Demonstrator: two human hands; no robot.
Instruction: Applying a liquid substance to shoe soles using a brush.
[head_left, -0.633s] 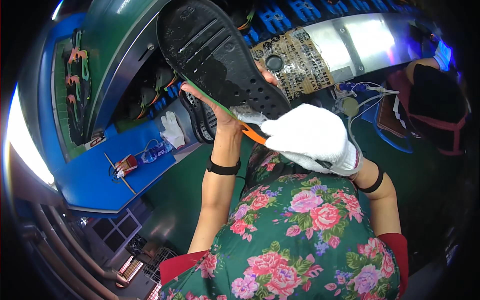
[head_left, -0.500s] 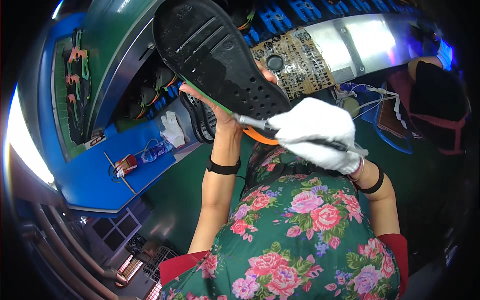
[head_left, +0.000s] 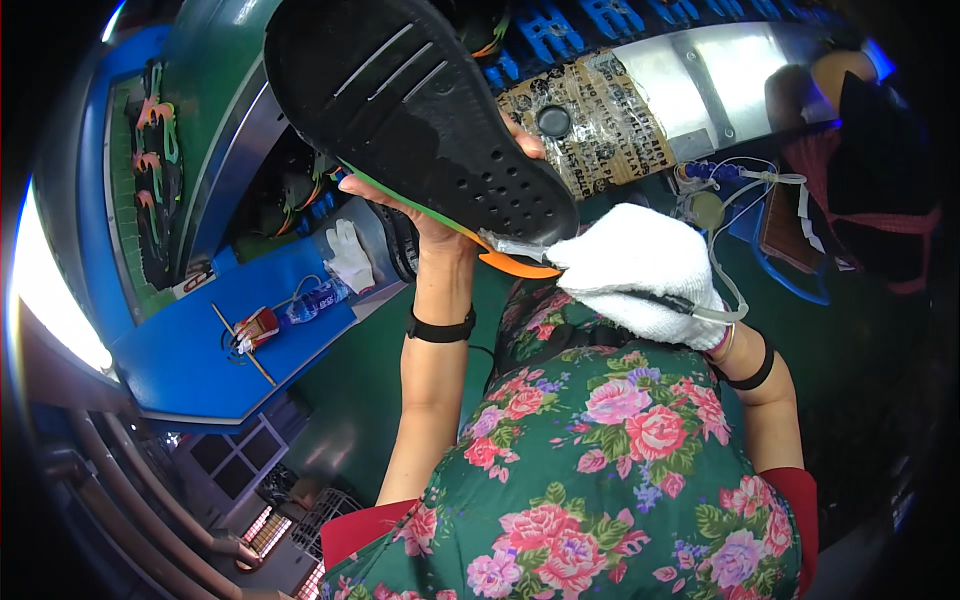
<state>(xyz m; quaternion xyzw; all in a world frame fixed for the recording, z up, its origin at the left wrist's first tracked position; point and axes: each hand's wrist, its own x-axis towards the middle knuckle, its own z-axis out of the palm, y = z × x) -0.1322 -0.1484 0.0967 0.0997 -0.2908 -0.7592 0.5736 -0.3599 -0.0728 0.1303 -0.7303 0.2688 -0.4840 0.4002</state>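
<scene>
A large black shoe sole (head_left: 420,120) is held up in front of me, with grooves at its wide far end and several round holes near its narrower near end. Green and orange trim (head_left: 515,265) shows along its left and near edge. My bare left hand (head_left: 438,230) grips it from beneath, thumb on one side and fingertips on the other. In a white knit glove, my right hand (head_left: 640,270) closes around a slim pen-like tool (head_left: 515,246) with a thin hose trailing from it. The tool's pale tip lies against the sole's near edge, by the orange trim.
On the left, a blue table (head_left: 190,365) carries a white glove (head_left: 348,257), a plastic bottle (head_left: 318,300) and a red packet (head_left: 258,328). More dark soles (head_left: 397,240) stand behind my left wrist. Cardboard (head_left: 600,125) covers part of a metal ledge ahead.
The sole has shifted left and slightly up with my left hand. My right hand has turned a little, and the tool now lies closer along the sole's near edge.
</scene>
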